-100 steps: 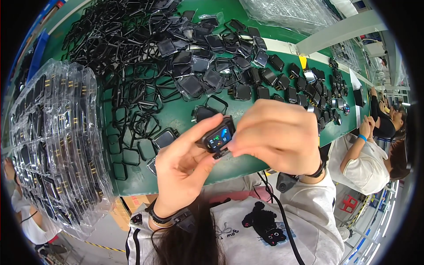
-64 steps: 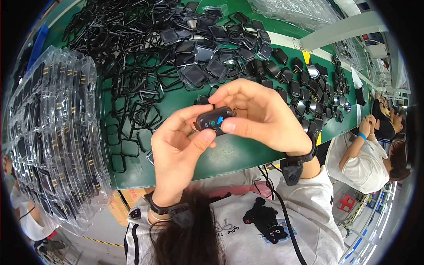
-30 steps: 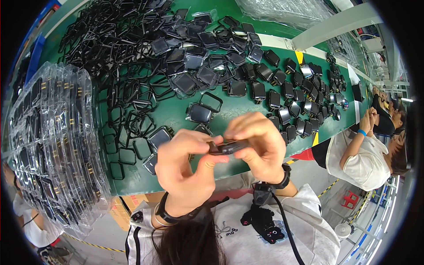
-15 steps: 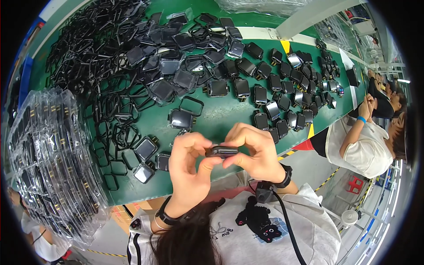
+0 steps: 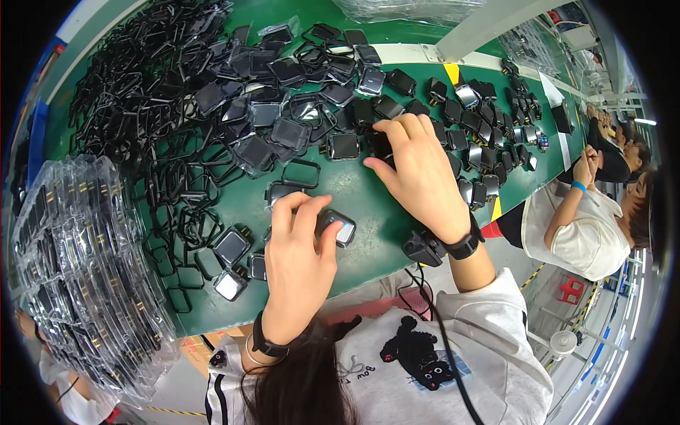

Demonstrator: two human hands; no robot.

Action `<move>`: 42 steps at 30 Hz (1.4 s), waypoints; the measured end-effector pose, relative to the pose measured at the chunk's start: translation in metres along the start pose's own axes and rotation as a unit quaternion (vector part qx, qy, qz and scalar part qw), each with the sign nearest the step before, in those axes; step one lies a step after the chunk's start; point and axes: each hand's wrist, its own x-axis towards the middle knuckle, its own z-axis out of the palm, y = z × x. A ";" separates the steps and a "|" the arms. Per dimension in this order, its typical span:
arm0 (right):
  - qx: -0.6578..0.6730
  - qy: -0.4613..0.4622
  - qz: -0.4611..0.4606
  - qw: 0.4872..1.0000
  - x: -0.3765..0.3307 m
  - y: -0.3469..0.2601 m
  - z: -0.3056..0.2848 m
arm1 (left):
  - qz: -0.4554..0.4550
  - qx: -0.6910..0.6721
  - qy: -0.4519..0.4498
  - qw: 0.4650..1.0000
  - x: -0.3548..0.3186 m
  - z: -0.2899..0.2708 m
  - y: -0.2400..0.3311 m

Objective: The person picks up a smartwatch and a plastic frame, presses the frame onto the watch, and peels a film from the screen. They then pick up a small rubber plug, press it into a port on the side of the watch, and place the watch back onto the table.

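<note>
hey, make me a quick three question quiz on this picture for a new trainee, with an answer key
1. Which hand is nearest the watch-like device with the pale screen: A) left, or B) right?
2. True or false: the clear plastic trays are on the left side of the picture.
3. Fill in the colour: the bench top is ____.

Key: 1. A, the left hand. 2. True. 3. Green.
</note>
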 end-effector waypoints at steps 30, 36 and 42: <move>0.444 -0.088 -0.016 0.892 0.065 -0.020 0.014 | -0.090 -0.597 0.018 0.797 0.043 -0.059 -0.036; 0.513 -0.059 0.025 0.856 0.058 -0.018 0.004 | -0.091 -0.570 0.006 0.816 0.040 -0.055 -0.028; 0.401 0.033 -0.309 0.862 0.062 -0.027 -0.001 | -0.144 -0.664 -0.078 0.730 0.041 -0.056 -0.017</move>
